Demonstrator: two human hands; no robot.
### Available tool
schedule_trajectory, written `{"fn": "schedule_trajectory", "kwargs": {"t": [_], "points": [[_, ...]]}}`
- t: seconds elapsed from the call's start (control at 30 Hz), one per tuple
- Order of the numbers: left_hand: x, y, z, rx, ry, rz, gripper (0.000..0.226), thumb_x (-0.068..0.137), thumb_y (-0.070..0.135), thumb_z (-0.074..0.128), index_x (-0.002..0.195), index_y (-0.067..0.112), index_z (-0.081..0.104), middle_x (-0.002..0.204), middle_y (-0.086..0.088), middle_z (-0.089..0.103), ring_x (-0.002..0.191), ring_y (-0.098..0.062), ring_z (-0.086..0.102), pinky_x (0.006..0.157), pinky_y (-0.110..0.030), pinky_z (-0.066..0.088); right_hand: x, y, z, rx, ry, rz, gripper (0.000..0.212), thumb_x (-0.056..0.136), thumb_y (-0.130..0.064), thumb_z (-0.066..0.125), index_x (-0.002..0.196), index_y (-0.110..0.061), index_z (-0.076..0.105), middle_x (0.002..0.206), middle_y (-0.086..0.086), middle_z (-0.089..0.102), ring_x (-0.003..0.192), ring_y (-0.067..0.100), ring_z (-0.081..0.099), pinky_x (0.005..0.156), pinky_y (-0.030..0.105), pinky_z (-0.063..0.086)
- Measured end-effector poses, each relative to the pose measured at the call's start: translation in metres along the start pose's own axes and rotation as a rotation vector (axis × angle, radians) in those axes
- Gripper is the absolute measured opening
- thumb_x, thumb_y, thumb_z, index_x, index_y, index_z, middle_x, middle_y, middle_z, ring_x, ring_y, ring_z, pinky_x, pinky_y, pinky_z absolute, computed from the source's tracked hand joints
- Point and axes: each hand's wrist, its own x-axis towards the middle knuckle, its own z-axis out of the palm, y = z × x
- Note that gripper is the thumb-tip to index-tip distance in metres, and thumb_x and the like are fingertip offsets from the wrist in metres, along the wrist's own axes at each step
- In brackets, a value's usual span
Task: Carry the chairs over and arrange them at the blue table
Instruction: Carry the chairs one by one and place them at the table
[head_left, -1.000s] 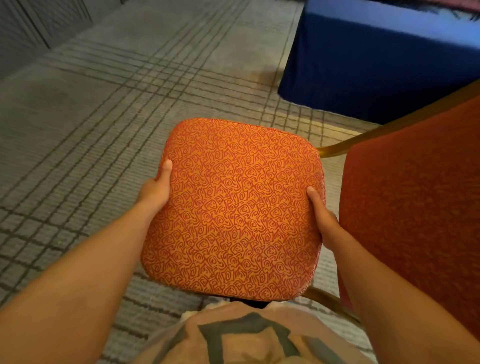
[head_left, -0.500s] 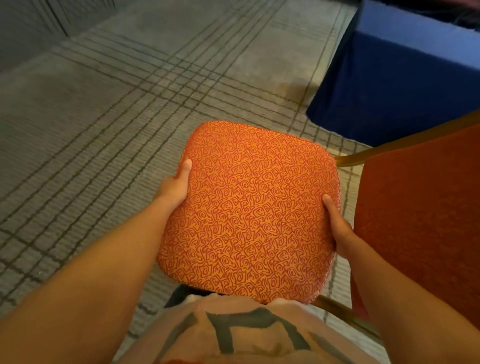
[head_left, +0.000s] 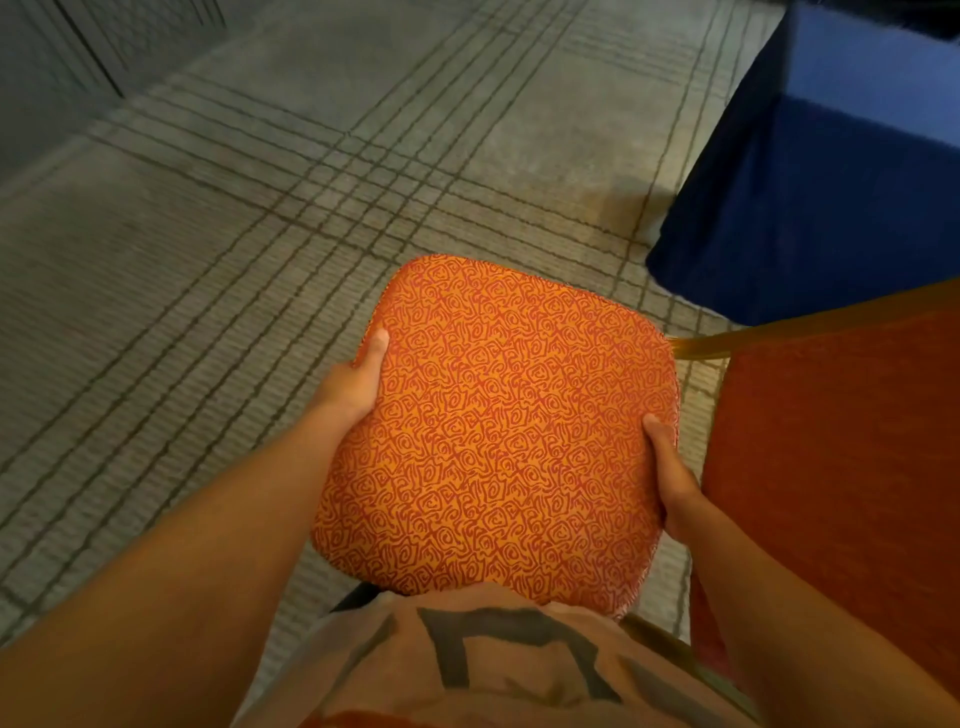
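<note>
Carried nearer the blue table, the chair is gripped seat-side by left hand and right hand; set-down is judged next.

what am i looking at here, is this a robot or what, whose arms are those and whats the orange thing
There is no robot here. These are a person's two bare arms, filmed by a wide-angle camera worn on their head, looking forward and down. The left hand grips the left edge of an orange patterned chair seat. The right hand grips its right edge, with both thumbs on top. The red panel at right looks like the chair's backrest, on a gold frame. Below is grey lined carpet, and the blue table stands at upper right.
</note>
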Motion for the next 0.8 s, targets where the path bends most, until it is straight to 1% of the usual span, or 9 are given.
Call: {"fn": "schedule_trajectory", "kwargs": {"t": [0.07, 0.17, 0.23, 0.27, 0.33, 0.4, 0.5, 0.67, 0.8], "points": [[0.043, 0.036, -0.019, -0.009, 0.007, 0.002, 0.105, 0.079, 0.085, 0.018, 0.128, 0.001, 0.058, 0.130, -0.026, 0.056, 0.124, -0.035, 0.052, 0.103, -0.039, 0.039, 0.026, -0.043, 0.023, 0.000, 0.003, -0.006, 0.107, 0.026, -0.092, 0.069, 0.112, -0.028, 0.068, 0.109, 0.007, 0.074, 0.101, 0.030, 0.069, 0.097, 0.050, 0.051], [0.106, 0.096, -0.041, -0.017, 0.036, 0.032, 0.101, 0.082, 0.082, 0.019, 0.129, 0.001, 0.057, 0.130, -0.026, 0.057, 0.123, -0.035, 0.052, 0.102, -0.039, 0.039, 0.079, -0.111, 0.050, 0.045, 0.010, -0.043, 0.114, 0.026, -0.092, 0.069, 0.118, -0.026, 0.066, 0.113, 0.006, 0.072, 0.101, 0.029, 0.069, 0.098, 0.050, 0.051], [0.131, 0.126, -0.051, -0.030, 0.074, 0.072, 0.096, 0.085, 0.078, 0.020, 0.129, 0.001, 0.057, 0.130, -0.027, 0.056, 0.123, -0.036, 0.052, 0.102, -0.039, 0.039, 0.088, -0.151, 0.068, 0.046, 0.016, -0.075, 0.107, 0.027, -0.092, 0.069, 0.112, -0.028, 0.067, 0.111, 0.005, 0.073, 0.100, 0.027, 0.069, 0.097, 0.047, 0.051], [0.148, 0.146, -0.055, -0.030, 0.091, 0.080, 0.093, 0.087, 0.076, 0.021, 0.129, 0.000, 0.057, 0.131, -0.027, 0.055, 0.124, -0.036, 0.052, 0.102, -0.039, 0.039, 0.092, -0.175, 0.078, 0.047, 0.006, -0.081, 0.097, 0.034, -0.092, 0.067, 0.107, -0.029, 0.067, 0.108, 0.004, 0.073, 0.098, 0.026, 0.069, 0.094, 0.044, 0.052], [0.179, 0.186, -0.062, -0.021, 0.092, 0.082, 0.093, 0.089, 0.074, 0.021, 0.129, -0.001, 0.056, 0.132, -0.028, 0.054, 0.125, -0.037, 0.051, 0.102, -0.038, 0.038, 0.103, -0.218, 0.092, 0.057, 0.007, -0.106, 0.065, 0.064, -0.083, 0.061, 0.099, -0.029, 0.065, 0.098, 0.001, 0.071, 0.090, 0.021, 0.067, 0.079, 0.037, 0.053], [0.214, 0.222, -0.062, 0.022, 0.069, 0.080, 0.095, 0.087, 0.076, 0.019, 0.130, 0.000, 0.055, 0.133, -0.028, 0.053, 0.125, -0.037, 0.050, 0.103, -0.039, 0.037, 0.132, -0.253, 0.100, 0.064, 0.041, -0.110, 0.052, 0.079, -0.071, 0.057, 0.104, -0.026, 0.063, 0.093, 0.001, 0.068, 0.084, 0.018, 0.065, 0.069, 0.032, 0.049], [0.266, 0.257, -0.049, -0.014, 0.047, 0.044, 0.103, 0.080, 0.083, 0.020, 0.129, 0.000, 0.057, 0.130, -0.027, 0.056, 0.123, -0.036, 0.052, 0.103, -0.040, 0.039, 0.178, -0.295, 0.105, 0.073, 0.068, -0.099, 0.056, 0.084, -0.065, 0.056, 0.120, -0.022, 0.061, 0.094, 0.002, 0.066, 0.079, 0.018, 0.061, 0.070, 0.032, 0.047], [0.354, 0.353, -0.023, -0.056, 0.033, 0.073, 0.092, 0.087, 0.077, 0.024, 0.131, 0.003, 0.056, 0.133, -0.026, 0.054, 0.125, -0.035, 0.050, 0.103, -0.038, 0.038, 0.264, -0.398, 0.108, 0.057, 0.052, -0.074, 0.080, 0.080, -0.072, 0.055, 0.138, -0.018, 0.052, 0.130, 0.012, 0.061, 0.087, 0.023, 0.060, 0.085, 0.042, 0.044], [0.408, 0.425, -0.010, -0.068, -0.017, 0.049, 0.098, 0.082, 0.082, 0.023, 0.137, 0.006, 0.051, 0.138, -0.024, 0.050, 0.129, -0.035, 0.047, 0.108, -0.040, 0.035, 0.312, -0.480, 0.103, 0.027, 0.036, -0.070, 0.073, 0.087, -0.066, 0.050, 0.142, -0.017, 0.049, 0.137, 0.014, 0.057, 0.104, 0.031, 0.057, 0.089, 0.044, 0.042]]}}
